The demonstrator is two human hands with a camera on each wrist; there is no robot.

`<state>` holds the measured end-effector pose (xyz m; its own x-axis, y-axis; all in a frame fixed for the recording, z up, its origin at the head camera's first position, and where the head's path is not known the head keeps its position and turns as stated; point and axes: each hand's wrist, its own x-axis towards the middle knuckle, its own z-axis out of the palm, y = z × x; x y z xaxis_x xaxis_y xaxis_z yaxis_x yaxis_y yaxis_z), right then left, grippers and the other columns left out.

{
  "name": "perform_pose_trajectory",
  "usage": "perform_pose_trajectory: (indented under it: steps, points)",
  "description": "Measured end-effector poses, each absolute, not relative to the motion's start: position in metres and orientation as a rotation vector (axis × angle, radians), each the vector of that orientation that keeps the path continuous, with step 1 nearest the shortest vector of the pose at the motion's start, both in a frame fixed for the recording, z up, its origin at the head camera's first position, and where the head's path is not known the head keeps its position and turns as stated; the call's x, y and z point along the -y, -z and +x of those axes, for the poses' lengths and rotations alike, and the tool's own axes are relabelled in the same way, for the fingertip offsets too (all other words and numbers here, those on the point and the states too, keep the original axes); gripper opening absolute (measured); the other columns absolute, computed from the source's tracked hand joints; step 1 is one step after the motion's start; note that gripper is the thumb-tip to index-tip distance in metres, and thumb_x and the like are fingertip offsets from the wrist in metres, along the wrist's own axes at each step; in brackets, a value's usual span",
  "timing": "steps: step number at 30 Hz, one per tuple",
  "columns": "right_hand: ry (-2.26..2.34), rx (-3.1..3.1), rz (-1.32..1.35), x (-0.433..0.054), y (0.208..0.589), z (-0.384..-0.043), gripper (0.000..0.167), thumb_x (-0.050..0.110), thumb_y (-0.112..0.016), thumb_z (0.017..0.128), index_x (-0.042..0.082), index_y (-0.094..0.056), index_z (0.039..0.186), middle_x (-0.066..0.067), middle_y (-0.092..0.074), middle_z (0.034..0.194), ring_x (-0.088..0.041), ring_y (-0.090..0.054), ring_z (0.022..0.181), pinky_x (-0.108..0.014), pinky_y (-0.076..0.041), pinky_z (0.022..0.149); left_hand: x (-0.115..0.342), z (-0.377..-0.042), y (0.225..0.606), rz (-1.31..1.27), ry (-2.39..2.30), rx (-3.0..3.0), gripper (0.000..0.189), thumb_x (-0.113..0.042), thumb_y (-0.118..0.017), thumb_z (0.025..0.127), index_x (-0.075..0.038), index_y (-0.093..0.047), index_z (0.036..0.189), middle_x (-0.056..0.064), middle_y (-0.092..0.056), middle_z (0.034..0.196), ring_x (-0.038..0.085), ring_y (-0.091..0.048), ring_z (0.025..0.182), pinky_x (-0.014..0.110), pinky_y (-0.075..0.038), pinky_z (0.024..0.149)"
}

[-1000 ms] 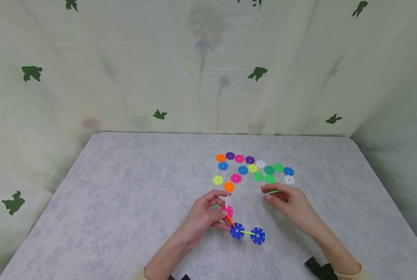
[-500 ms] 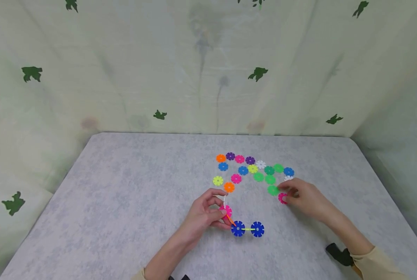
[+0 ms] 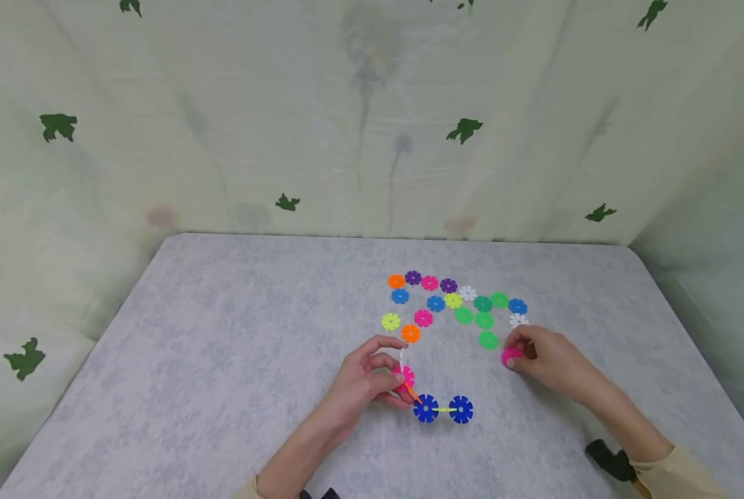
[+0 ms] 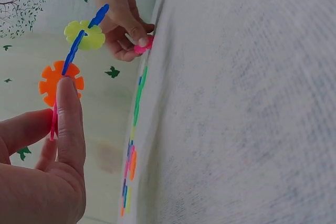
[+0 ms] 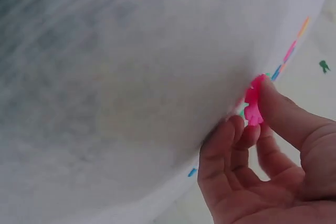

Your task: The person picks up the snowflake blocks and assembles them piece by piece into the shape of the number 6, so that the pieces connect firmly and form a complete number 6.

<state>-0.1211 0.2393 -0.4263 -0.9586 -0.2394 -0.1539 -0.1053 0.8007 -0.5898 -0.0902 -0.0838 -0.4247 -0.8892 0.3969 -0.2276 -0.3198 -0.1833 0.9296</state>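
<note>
A pale green cloth backdrop (image 3: pixel 247 125) with dark green bird shapes hangs behind a mottled grey table (image 3: pixel 253 333). Two bare hands, their wrists in cream sleeves (image 3: pixel 674 471), work over it, well in front of its back edge.

The left hand (image 3: pixel 372 374), near the middle of the table's width, pinches the pink link (image 3: pixel 407 376) of a chain of slotted discs. A white link (image 3: pixel 402 358) stands on its far side; an orange link (image 4: pixel 52 82) leads the other way to two blue links (image 3: pixel 426 409) joined by a yellow-green link (image 4: pixel 90 38).

The right hand (image 3: pixel 546 357), nearer the table's right edge, pinches a separate pink disc (image 3: pixel 511 357) between thumb and fingers; whether that disc touches the table cannot be told.

Flat, loose discs in many colours spread between the hands and the back edge. A green disc (image 3: pixel 488 340) lies just left of the right hand's pink one, and a white disc (image 3: pixel 518 319) lies just beyond that hand.
</note>
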Motion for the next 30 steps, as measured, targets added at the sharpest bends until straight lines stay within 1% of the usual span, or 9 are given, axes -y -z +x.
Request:
perform_pose_trajectory:
  steps: [3, 7, 10, 13, 16, 18, 20, 24, 30]
  points:
    - [0.95, -2.782, -0.264, -0.234, 0.424, -0.117, 0.015, 0.009, -0.075, 0.087, 0.016, -0.063, 0.092, 0.003, -0.062, 0.088, -0.018, -0.057, 0.079, -0.032, -0.051, 0.069, 0.084, -0.09, 0.424, 0.084, -2.108, -1.636, 0.042, 0.005, -0.059, 0.089, 0.0, -0.051, 0.13, 0.01, -0.056, 0.086, 0.029, -0.071, 0.069, 0.045, -0.058, 0.069]
    - [1.102, -2.782, -0.285, -0.221, 0.419, -0.111, 0.015, 0.008, -0.074, 0.088, 0.018, -0.065, 0.096, 0.003, -0.065, 0.092, -0.016, -0.06, 0.079, -0.028, -0.054, 0.069, 0.083, -0.09, 0.424, 0.075, -2.1, -1.648, 0.043, 0.004, -0.06, 0.089, -0.001, -0.053, 0.131, 0.01, -0.056, 0.087, 0.029, -0.07, 0.069, 0.045, -0.058, 0.07]
    - [1.217, -2.78, -0.304, -0.209, 0.416, -0.107, 0.016, 0.008, -0.072, 0.089, 0.016, -0.068, 0.103, 0.004, -0.066, 0.095, -0.017, -0.06, 0.08, -0.026, -0.054, 0.069, 0.082, -0.089, 0.424, 0.06, -2.088, -1.65, 0.042, 0.002, -0.061, 0.091, -0.001, -0.055, 0.132, 0.011, -0.057, 0.091, 0.029, -0.071, 0.069, 0.044, -0.058, 0.069]
    - [1.346, -2.754, -0.3, -0.195, 0.413, -0.102, 0.022, 0.006, -0.07, 0.091, 0.014, -0.07, 0.111, 0.005, -0.068, 0.101, -0.017, -0.062, 0.086, -0.025, -0.055, 0.073, 0.082, -0.089, 0.424, 0.052, -2.083, -1.642, 0.043, 0.001, -0.061, 0.091, 0.0, -0.055, 0.134, 0.011, -0.057, 0.094, 0.028, -0.07, 0.068, 0.043, -0.058, 0.068]
    - [1.465, -2.702, -0.297, -0.18, 0.409, -0.097, 0.03, 0.004, -0.068, 0.092, 0.013, -0.068, 0.12, 0.003, -0.068, 0.109, -0.017, -0.064, 0.094, -0.024, -0.055, 0.077, 0.081, -0.089, 0.424, 0.055, -2.087, -1.637, 0.042, 0.001, -0.062, 0.092, 0.001, -0.056, 0.134, 0.012, -0.056, 0.095, 0.027, -0.07, 0.068, 0.041, -0.058, 0.066]
    - [1.542, -2.65, -0.285, -0.171, 0.408, -0.096, 0.031, 0.005, -0.067, 0.093, 0.011, -0.066, 0.123, 0.0, -0.068, 0.109, -0.019, -0.065, 0.094, -0.025, -0.055, 0.077, 0.081, -0.09, 0.424, 0.055, -2.087, -1.639, 0.042, 0.001, -0.062, 0.092, 0.002, -0.057, 0.133, 0.012, -0.056, 0.096, 0.027, -0.07, 0.068, 0.04, -0.058, 0.066]
    - [1.622, -2.59, -0.263, -0.162, 0.406, -0.095, 0.031, 0.006, -0.068, 0.092, 0.008, -0.065, 0.123, -0.005, -0.067, 0.107, -0.022, -0.065, 0.094, -0.026, -0.056, 0.077, 0.081, -0.09, 0.423, 0.051, -2.085, -1.643, 0.041, 0.0, -0.063, 0.092, 0.002, -0.058, 0.133, 0.012, -0.057, 0.097, 0.027, -0.07, 0.068, 0.04, -0.058, 0.066]
    - [1.77, -2.484, -0.189, -0.149, 0.405, -0.094, 0.024, 0.003, -0.07, 0.09, 0.005, -0.064, 0.113, -0.01, -0.066, 0.099, -0.032, -0.066, 0.087, -0.031, -0.057, 0.073, 0.08, -0.09, 0.424, 0.045, -2.086, -1.635, 0.039, -0.002, -0.064, 0.092, 0.003, -0.059, 0.13, 0.013, -0.059, 0.099, 0.028, -0.071, 0.068, 0.041, -0.058, 0.067]
    - [1.844, -2.46, -0.065, -0.136, 0.406, -0.092, 0.021, 0.006, -0.071, 0.09, 0.009, -0.067, 0.11, -0.008, -0.068, 0.097, -0.032, -0.068, 0.087, -0.03, -0.057, 0.071, 0.079, -0.089, 0.425, 0.057, -2.095, -1.633, 0.035, -0.002, -0.064, 0.092, 0.005, -0.062, 0.126, 0.015, -0.06, 0.1, 0.026, -0.071, 0.068, 0.041, -0.058, 0.067]
